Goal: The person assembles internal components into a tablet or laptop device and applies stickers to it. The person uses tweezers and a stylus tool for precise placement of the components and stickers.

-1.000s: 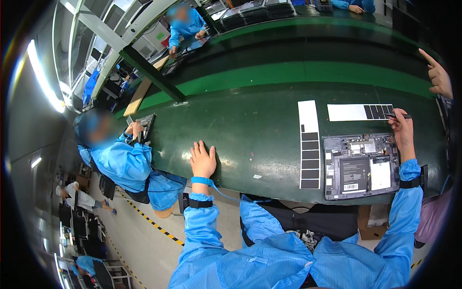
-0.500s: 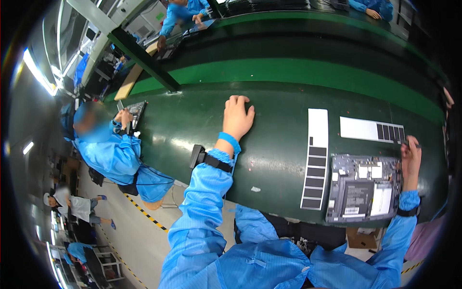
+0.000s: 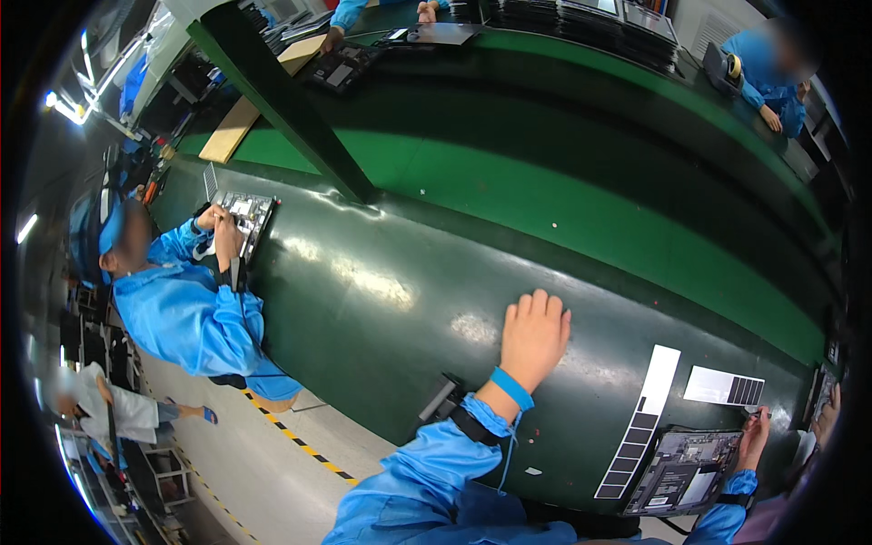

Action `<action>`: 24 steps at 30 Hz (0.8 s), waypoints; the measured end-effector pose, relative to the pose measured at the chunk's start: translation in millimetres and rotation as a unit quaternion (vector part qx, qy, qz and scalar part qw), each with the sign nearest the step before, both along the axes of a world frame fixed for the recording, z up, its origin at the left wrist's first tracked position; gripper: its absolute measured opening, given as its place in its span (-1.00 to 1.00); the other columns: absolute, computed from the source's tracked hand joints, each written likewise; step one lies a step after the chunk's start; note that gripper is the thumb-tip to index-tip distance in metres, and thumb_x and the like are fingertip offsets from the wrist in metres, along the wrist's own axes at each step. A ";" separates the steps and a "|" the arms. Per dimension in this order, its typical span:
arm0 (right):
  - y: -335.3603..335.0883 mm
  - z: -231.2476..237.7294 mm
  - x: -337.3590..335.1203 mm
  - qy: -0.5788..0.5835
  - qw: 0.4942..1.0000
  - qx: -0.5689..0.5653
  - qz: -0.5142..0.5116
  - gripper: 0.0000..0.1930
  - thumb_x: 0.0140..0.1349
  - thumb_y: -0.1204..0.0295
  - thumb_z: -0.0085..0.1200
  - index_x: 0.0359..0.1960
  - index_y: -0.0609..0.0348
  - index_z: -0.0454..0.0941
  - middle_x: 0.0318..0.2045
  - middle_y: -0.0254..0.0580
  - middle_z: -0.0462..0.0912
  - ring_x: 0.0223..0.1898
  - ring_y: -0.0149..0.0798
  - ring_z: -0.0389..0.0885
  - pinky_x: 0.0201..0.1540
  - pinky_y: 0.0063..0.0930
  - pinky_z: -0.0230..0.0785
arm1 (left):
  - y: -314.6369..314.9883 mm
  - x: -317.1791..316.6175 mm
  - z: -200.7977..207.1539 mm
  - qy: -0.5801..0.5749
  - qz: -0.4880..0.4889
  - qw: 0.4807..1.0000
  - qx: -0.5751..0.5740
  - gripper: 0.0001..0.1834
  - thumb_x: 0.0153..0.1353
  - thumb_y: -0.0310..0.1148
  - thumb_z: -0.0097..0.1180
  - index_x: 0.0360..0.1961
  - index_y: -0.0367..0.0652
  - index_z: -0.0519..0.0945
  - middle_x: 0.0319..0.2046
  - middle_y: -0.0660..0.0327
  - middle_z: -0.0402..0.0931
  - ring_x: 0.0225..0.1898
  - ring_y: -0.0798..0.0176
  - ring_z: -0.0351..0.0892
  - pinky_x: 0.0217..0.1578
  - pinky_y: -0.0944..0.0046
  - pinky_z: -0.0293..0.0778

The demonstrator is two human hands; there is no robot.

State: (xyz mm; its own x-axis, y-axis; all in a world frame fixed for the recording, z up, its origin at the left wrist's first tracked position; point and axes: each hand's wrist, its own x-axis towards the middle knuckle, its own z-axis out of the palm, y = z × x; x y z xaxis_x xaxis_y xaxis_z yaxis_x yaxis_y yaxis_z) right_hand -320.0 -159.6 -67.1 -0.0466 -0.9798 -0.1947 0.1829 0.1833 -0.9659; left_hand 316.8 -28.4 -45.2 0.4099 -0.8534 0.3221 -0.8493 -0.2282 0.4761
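My left hand (image 3: 534, 341) rests on the green bench, palm down, with nothing in it; its fingers lie forward and the thumb is a little apart. At the lower right my right hand (image 3: 753, 440) has its fingers pinched by the dark end of a short white strip of black rectangular pads (image 3: 713, 385). Whatever small thing sits in that pinch is too small to make out. Just left of this hand lies an opened laptop base (image 3: 683, 472), its battery and circuit board exposed. A longer white strip with black pads (image 3: 640, 427) lies along the laptop's left side.
A co-worker in blue (image 3: 186, 300) handles another opened device (image 3: 247, 216) at the left. A green post (image 3: 282, 104) stands on the bench's far side. Across the bench are another opened laptop base (image 3: 343, 68) and stacked dark panels (image 3: 590, 32). Another person's hand (image 3: 827, 416) shows at the right edge.
My view has swung, so the bench, strips and laptop base sit lower and the left co-worker shows larger. My left hand still rests on the bench; my right stays by the short strip's dark end.
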 end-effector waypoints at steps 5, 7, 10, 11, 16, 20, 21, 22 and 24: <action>-9.5 15.3 12.9 0.033 0.991 0.111 -0.073 -0.81 0.30 0.31 0.11 -0.16 0.13 0.51 -0.50 -0.40 0.60 -0.53 -0.55 0.56 -0.52 -0.80 0.39 | -2.0 2.4 7.5 0.039 -0.001 0.999 0.019 -0.81 0.15 -0.27 0.13 -0.42 -0.14 0.46 -0.36 0.16 0.36 -0.27 0.07 0.37 -0.25 0.08 0.29; -11.1 13.5 5.4 0.008 0.991 0.120 -0.062 -0.82 0.31 0.33 0.10 -0.17 0.13 0.52 -0.48 -0.37 0.62 -0.53 -0.54 0.58 -0.52 -0.79 0.42 | -4.1 3.6 4.9 0.050 -0.005 0.999 0.021 -0.82 0.15 -0.27 0.13 -0.42 -0.14 0.46 -0.36 0.16 0.36 -0.27 0.07 0.37 -0.25 0.09 0.29; -13.8 7.3 -2.3 -0.032 0.990 0.135 -0.035 -0.84 0.33 0.35 0.07 -0.19 0.15 0.55 -0.44 -0.32 0.65 -0.49 -0.53 0.62 -0.52 -0.79 0.47 | -3.6 7.4 5.8 0.058 -0.002 0.998 0.023 -0.82 0.16 -0.27 0.13 -0.42 -0.14 0.47 -0.37 0.16 0.36 -0.27 0.08 0.37 -0.26 0.10 0.29; -16.1 1.8 -11.9 -0.025 0.990 0.122 -0.062 -0.84 0.33 0.35 0.07 -0.18 0.16 0.55 -0.42 -0.30 0.66 -0.48 -0.52 0.63 -0.52 -0.79 0.47 | -2.2 7.1 7.7 0.061 -0.001 0.998 0.018 -0.82 0.16 -0.27 0.13 -0.43 -0.14 0.47 -0.37 0.17 0.36 -0.28 0.09 0.37 -0.26 0.10 0.29; -13.2 9.3 6.8 -0.009 0.986 0.155 -0.065 -0.83 0.32 0.34 0.09 -0.18 0.16 0.56 -0.43 -0.32 0.69 -0.47 -0.53 0.65 -0.54 -0.80 0.46 | -2.4 7.8 12.2 0.049 0.005 0.998 0.031 -0.82 0.17 -0.27 0.12 -0.42 -0.13 0.46 -0.38 0.16 0.35 -0.30 0.09 0.38 -0.27 0.11 0.29; -12.5 15.3 1.6 0.008 0.982 0.164 -0.094 -0.84 0.32 0.33 0.09 -0.20 0.13 0.57 -0.44 -0.33 0.68 -0.51 -0.55 0.63 -0.52 -0.81 0.46 | -5.2 5.0 12.0 0.043 0.007 0.998 0.033 -0.83 0.15 -0.27 0.12 -0.42 -0.12 0.45 -0.38 0.16 0.35 -0.31 0.09 0.38 -0.29 0.11 0.28; -11.9 14.6 2.0 0.007 0.981 0.166 -0.096 -0.84 0.32 0.33 0.09 -0.20 0.13 0.57 -0.44 -0.33 0.68 -0.51 -0.55 0.63 -0.52 -0.81 0.46 | -5.1 4.7 13.0 0.043 0.009 0.998 0.039 -0.83 0.15 -0.27 0.12 -0.42 -0.12 0.45 -0.39 0.15 0.35 -0.32 0.09 0.37 -0.29 0.11 0.28; -11.3 14.0 2.4 0.000 0.981 0.168 -0.093 -0.84 0.32 0.34 0.09 -0.20 0.13 0.56 -0.45 -0.33 0.68 -0.51 -0.54 0.63 -0.51 -0.81 0.47 | -5.0 4.6 14.0 0.042 0.007 0.998 0.042 -0.83 0.15 -0.27 0.12 -0.42 -0.12 0.45 -0.39 0.15 0.35 -0.32 0.09 0.37 -0.29 0.11 0.28; -9.8 12.2 4.7 -0.008 0.981 0.173 -0.092 -0.84 0.32 0.34 0.08 -0.20 0.13 0.56 -0.45 -0.34 0.68 -0.50 -0.54 0.63 -0.50 -0.80 0.47 | -4.1 4.8 15.4 0.032 0.012 0.998 0.054 -0.83 0.15 -0.28 0.11 -0.43 -0.12 0.45 -0.39 0.15 0.35 -0.33 0.08 0.37 -0.30 0.10 0.28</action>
State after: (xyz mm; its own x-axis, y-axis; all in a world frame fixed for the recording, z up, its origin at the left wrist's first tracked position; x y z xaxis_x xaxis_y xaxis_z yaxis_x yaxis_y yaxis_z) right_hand -315.3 -169.4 -54.9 -0.2099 -0.8308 -0.5155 0.2585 0.4613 -0.8487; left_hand 321.6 -32.5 -29.7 0.4479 -0.8711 0.2014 -0.8111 -0.3011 0.5013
